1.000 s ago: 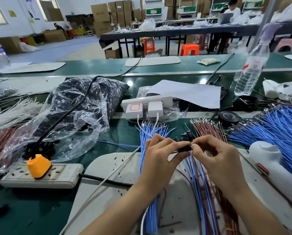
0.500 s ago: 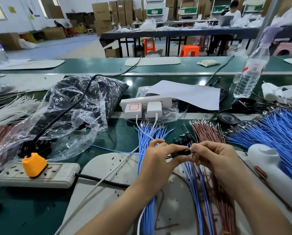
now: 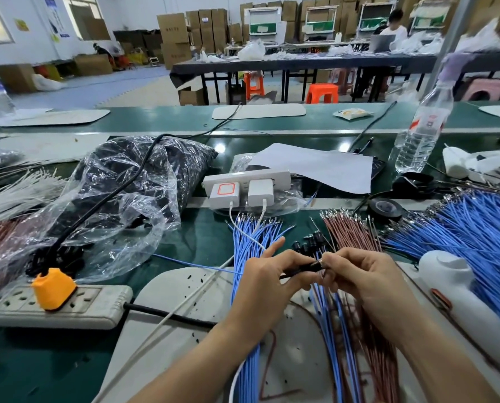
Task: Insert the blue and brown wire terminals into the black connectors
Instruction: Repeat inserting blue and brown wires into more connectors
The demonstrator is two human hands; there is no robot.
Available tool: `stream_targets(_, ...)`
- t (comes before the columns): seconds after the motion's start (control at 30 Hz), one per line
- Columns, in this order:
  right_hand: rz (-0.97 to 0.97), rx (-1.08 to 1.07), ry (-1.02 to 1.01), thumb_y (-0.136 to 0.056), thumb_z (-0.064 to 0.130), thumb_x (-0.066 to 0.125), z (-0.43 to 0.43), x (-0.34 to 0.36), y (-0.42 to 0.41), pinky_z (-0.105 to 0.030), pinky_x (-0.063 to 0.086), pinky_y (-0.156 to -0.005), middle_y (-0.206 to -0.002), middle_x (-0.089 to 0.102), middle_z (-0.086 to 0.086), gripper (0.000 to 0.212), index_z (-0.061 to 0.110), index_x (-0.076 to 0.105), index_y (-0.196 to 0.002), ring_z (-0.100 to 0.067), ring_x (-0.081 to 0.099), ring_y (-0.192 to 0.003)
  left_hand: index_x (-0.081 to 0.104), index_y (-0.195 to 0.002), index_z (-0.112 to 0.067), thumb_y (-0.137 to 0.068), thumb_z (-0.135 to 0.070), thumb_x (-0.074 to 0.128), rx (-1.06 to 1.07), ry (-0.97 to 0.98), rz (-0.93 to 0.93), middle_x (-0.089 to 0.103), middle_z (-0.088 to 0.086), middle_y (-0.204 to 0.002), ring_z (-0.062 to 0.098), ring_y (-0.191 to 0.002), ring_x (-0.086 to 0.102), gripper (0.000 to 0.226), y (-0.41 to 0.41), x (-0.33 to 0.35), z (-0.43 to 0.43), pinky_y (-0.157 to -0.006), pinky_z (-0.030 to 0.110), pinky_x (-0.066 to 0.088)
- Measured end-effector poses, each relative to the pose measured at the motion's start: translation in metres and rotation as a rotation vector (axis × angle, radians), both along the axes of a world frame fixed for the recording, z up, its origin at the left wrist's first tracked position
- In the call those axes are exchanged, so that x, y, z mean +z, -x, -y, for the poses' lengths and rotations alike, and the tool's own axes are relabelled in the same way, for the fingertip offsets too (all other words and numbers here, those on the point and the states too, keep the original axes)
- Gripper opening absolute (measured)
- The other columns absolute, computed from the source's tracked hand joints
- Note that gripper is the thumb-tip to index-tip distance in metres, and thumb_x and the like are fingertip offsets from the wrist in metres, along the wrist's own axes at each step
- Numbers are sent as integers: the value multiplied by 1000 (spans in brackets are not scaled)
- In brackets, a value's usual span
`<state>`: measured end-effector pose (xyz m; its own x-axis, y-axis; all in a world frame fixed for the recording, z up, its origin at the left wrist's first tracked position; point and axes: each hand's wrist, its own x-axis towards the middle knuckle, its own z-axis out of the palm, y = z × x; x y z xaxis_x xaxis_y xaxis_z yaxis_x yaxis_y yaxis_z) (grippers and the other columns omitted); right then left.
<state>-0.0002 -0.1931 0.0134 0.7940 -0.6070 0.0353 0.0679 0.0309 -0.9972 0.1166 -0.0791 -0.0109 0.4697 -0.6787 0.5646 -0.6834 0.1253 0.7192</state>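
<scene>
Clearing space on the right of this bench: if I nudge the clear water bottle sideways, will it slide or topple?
The water bottle stands upright, tall and narrow, so a push near the top would probably tip it. Pushed low, it may slide on the smooth green bench. Its thin-looking clear plastic likely dents when squeezed.

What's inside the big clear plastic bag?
The clear plastic bag holds a heap of small black parts; crinkled film hides their shape. A black cable lies across its top.
</scene>
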Motion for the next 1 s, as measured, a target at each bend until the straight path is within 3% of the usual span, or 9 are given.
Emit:
stream_targets(0.3,-29,44,-46,-69,20,70,3,-4,2,-27,59,-69,-67,67,-17,18,3,70,-64,-25,67,-67,72,-89,-1,-77,-12,75,-24,-20,-31,73,2,-69,4,-61,66,16,0,-2,0,-117,27,22)
stream_targets(0.5,-15,84,-81,-70,22,70,6,-7,1,-28,59,-68,-68,66,-17,18,5,70,-65,-25,65,-68,71,-87,1,-77,-10,76,-5,-12,-34,72,4,-68,9,-58,64,16,0,-4,2,-118,26,20)
stream_targets(0.6,67,65,-98,-69,26,69,-1,-13,-6,-25,57,-64,-67,66,-11,17,9,69,-66,-18,63,-63,72,-89,-3,-77,-8,74,46,53,-50,73,0,-73,1,-63,65,13,1,0,3,-117,27,23)
stream_targets(0.7,181,128,-280,-75,18,63,-5,-16,-13,-24,55,-57,-67,64,-8,12,7,65,-79,-14,61,-58,73,-93,-6,-80,-8,71,74,91,-41,69,-2,-89,1,-76,63,13,2,6,2,-103,23,40)
stream_targets(0.8,211,309,-396,-77,26,72,-2,-16,-11,-25,52,-57,-74,63,-5,27,13,72,-100,-12,59,-61,70,-98,-12,-84,-3,66,-28,82,-66,48,1,-113,-2,-81,60,17,3,11,-2,-84,13,46)
stream_targets(0.9,182,430,-400,-69,43,82,2,-19,-8,-26,50,-58,-77,61,-4,48,13,72,-105,-12,56,-64,66,-104,-12,-89,-1,60,-133,60,-111,43,6,-119,1,-70,60,20,3,11,-4,-80,24,51)
stream_targets(1.0,155,451,-442,-82,38,71,7,-21,-8,-24,48,-54,-78,56,-2,27,17,73,-98,-8,51,-60,65,-108,-11,-91,-3,56,-202,19,-97,45,8,-117,6,-77,58,21,3,10,0,-76,24,49)
